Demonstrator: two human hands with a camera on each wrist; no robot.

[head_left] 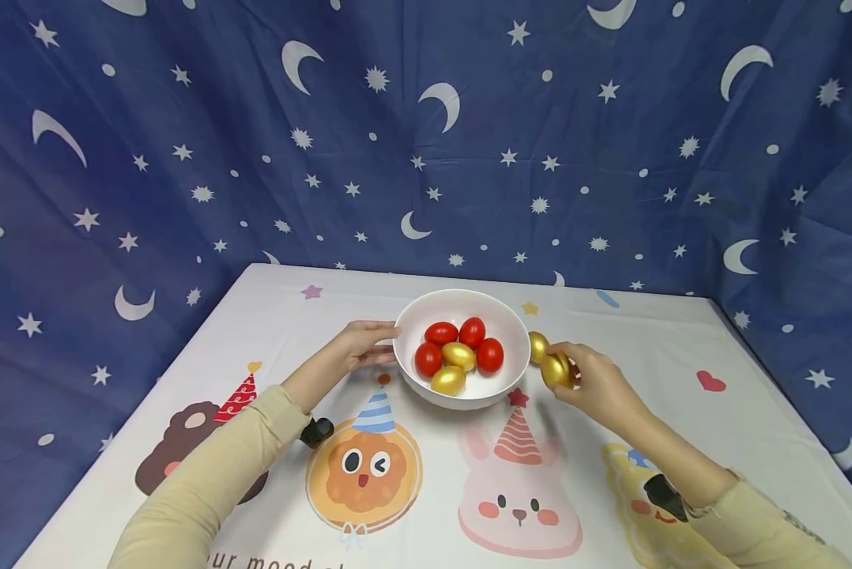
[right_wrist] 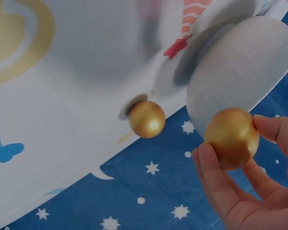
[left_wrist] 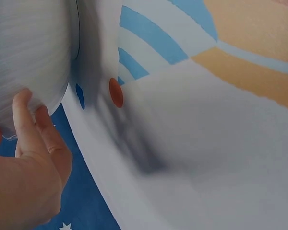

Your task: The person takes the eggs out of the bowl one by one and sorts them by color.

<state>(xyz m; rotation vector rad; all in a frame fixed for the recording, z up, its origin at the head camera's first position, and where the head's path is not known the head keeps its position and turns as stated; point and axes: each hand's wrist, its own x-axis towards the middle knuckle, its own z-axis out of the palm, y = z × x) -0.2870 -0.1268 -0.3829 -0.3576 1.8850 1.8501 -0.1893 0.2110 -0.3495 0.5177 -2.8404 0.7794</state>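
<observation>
A white bowl (head_left: pixel 417 386) stands on the table with several red eggs (head_left: pixel 489 356) and two gold eggs (head_left: pixel 448 380) inside. My left hand (head_left: pixel 366 344) holds the bowl at its left side, with fingers against the outer wall in the left wrist view, where the hand (left_wrist: pixel 33 163) shows below the bowl (left_wrist: pixel 29 62). To the right of the bowl, my right hand (head_left: pixel 600 387) pinches a gold egg (head_left: pixel 556 370) between thumb and fingers. The right wrist view shows this held egg (right_wrist: pixel 232 139) above the tabletop. Another gold egg (head_left: pixel 537 347) rests close to the bowl's right side.
The white tablecloth (head_left: pixel 390 545) carries printed cartoon figures, such as a pink rabbit (head_left: pixel 520 514) and an orange face (head_left: pixel 363 466). Behind the table hangs a blue curtain (head_left: pixel 369 182) with moons and stars. Dark wrist devices (head_left: pixel 317 432) sit at both sleeves.
</observation>
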